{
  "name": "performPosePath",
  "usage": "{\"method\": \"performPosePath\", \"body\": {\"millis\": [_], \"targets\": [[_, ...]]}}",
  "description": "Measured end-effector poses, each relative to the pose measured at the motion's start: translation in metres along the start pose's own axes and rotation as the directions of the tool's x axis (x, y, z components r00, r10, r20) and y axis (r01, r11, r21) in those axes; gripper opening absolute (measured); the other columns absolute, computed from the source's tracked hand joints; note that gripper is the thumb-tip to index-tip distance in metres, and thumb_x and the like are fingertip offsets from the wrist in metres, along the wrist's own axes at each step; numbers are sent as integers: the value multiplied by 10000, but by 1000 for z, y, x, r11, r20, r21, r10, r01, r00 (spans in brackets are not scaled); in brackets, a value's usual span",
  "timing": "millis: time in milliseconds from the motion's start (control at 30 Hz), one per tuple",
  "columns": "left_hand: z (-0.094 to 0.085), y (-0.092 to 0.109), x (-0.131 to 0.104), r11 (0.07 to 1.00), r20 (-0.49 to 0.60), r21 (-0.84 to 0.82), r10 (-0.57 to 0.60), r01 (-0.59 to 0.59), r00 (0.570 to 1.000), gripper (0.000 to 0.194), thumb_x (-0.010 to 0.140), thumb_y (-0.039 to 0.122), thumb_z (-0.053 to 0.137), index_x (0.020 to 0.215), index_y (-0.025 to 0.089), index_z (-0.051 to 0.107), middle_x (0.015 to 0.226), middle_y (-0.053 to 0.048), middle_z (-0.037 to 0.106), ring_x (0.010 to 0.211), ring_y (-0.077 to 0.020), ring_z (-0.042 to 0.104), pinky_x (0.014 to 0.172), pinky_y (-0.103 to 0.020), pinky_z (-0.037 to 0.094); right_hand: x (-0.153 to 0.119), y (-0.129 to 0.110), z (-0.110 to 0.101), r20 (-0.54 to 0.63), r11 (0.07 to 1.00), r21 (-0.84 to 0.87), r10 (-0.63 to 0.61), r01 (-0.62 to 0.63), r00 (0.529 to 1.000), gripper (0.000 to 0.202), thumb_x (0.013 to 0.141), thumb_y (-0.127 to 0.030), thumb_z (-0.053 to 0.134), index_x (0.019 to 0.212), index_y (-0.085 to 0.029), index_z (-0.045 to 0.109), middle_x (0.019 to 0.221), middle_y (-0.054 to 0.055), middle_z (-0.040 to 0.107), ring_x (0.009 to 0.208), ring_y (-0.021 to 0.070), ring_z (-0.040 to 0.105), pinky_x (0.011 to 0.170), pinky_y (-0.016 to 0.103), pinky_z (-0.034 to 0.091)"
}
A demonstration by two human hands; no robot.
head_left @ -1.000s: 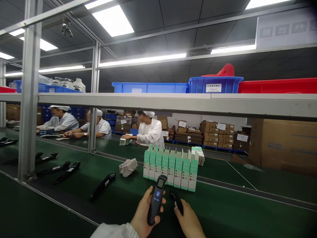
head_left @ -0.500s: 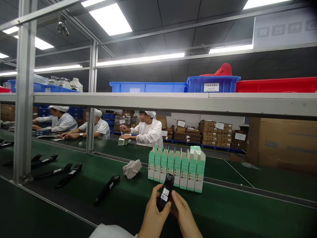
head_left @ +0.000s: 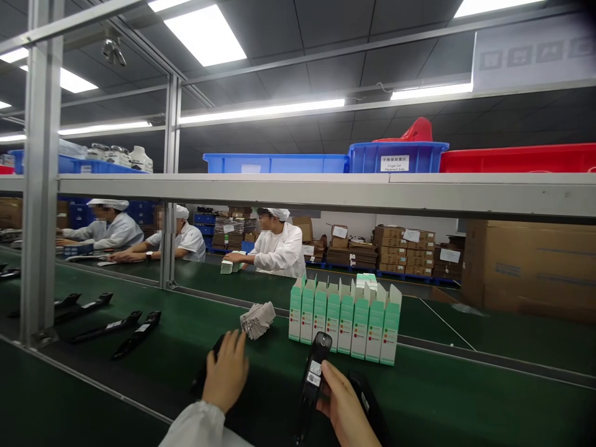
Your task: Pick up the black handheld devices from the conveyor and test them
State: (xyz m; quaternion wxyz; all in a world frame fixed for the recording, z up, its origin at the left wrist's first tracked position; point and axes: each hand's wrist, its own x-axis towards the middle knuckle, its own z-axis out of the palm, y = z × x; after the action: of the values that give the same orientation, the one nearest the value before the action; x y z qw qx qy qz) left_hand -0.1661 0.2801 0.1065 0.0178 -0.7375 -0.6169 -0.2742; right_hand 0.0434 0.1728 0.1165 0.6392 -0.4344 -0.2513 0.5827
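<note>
My right hand (head_left: 343,397) grips a long black handheld device (head_left: 313,380) with white labels, thumb on its side, its rounded head tilted up. My left hand (head_left: 226,371) is over a second black device (head_left: 205,367) lying on the green belt, fingers stretched and partly covering it; whether they touch it I cannot tell. Another black device (head_left: 367,397) lies just past my right hand, partly hidden by it. A row of open white and green cartons (head_left: 345,316) stands behind the held device. Left of the cartons lies a bundle of folded pale papers (head_left: 257,320).
More black devices (head_left: 137,334) lie on the belt (head_left: 153,379) to the left. A metal post (head_left: 41,186) rises there, and a shelf (head_left: 279,186) with blue bins (head_left: 274,164) and a red bin (head_left: 516,158) crosses above. Co-workers in white (head_left: 282,248) sit across the line.
My left hand has let go of the held device and moved left over another one. The cartons, papers and loose devices have shifted right. A co-worker's raised hand has come down.
</note>
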Motion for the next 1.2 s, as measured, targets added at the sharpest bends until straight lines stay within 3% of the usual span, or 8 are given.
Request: {"method": "performPosePath", "body": {"millis": [167, 367, 500, 600, 667, 800, 967, 1200], "targets": [[0, -46, 11, 913, 217, -40, -390, 407, 895, 485, 792, 191, 334, 1265, 129, 420, 1393, -165, 374, 1332, -320, 230, 985, -575, 229, -2, 0, 0, -11, 1000, -8, 22, -22, 1000, 722, 335, -631, 757, 909, -213, 625, 817, 35, 645, 879, 233, 567, 596, 281, 437], [-6, -46, 14, 848, 244, -271, -397, 455, 885, 452, 687, 151, 409, 1124, 75, 496, 1172, -233, 523, 1218, -368, 380, 958, -532, 283, -1, 4, -1, 4, 1000, 3, 16, -16, 1000, 793, 336, -631, 761, 975, -191, 597, 887, 47, 674, 913, 244, 586, 628, 287, 444], [-8, -28, 11, 671, 368, -534, -364, 515, 856, 378, 749, 233, 410, 1104, 125, 483, 1047, -161, 604, 1051, -275, 557, 809, -388, 466, -1, 1, -1, 43, 998, -14, 54, -53, 998, 817, 354, -658, 742, 989, -166, 589, 902, 78, 695, 925, 255, 603, 655, 290, 443], [-8, 0, 2, 362, 508, -739, -255, 568, 823, 264, 788, 264, 362, 967, 173, 533, 895, -76, 645, 849, -174, 625, 597, -241, 497, 0, 1, -3, 88, 998, -41, 53, -49, 995, 779, 425, -684, 703, 993, -161, 596, 931, 90, 700, 941, 248, 609, 702, 285, 443], [-8, 22, -7, 23, 626, -773, -140, 634, 767, 223, 773, 236, 380, 882, 146, 554, 809, -75, 634, 702, -144, 609, 478, -199, 451, 4, 4, -6, 90, 996, -79, 37, -30, 995, 696, 508, -691, 662, 964, -169, 605, 905, 79, 702, 885, 238, 630, 706, 288, 445], [-10, 62, -24, -247, 713, -675, 22, 695, 701, 285, 791, 367, 482, 881, 117, 586, 670, -41, 584, 489, -91, 502, 340, -157, 339, 20, 16, -20, 39, 950, -296, -88, 96, 995, 540, 662, -706, 511, 750, -179, 596, 707, 43, 658, 581, 191, 607, 557, 292, 418], [-14, 88, -40, -283, 729, -617, 145, 734, 669, 422, 785, 513, 501, 945, 133, 590, 680, -29, 582, 484, -84, 482, 318, -151, 305, 36, 23, -45, -57, 680, -717, -275, 153, 960, 289, 644, -487, 633, 759, -222, 629, 816, 76, 652, 834, 270, 605, 728, 339, 423], [-5, 100, -51, -136, 672, -712, 153, 689, 725, 347, 764, 458, 497, 929, 155, 538, 732, -44, 595, 548, -107, 497, 378, -181, 308, 28, 13, -42, -100, 554, -812, -445, 185, 890, 422, 619, -370, 653, 1014, -226, 631, 1237, 122, 530, 1195, 334, 399, 928, 410, 334]]}}
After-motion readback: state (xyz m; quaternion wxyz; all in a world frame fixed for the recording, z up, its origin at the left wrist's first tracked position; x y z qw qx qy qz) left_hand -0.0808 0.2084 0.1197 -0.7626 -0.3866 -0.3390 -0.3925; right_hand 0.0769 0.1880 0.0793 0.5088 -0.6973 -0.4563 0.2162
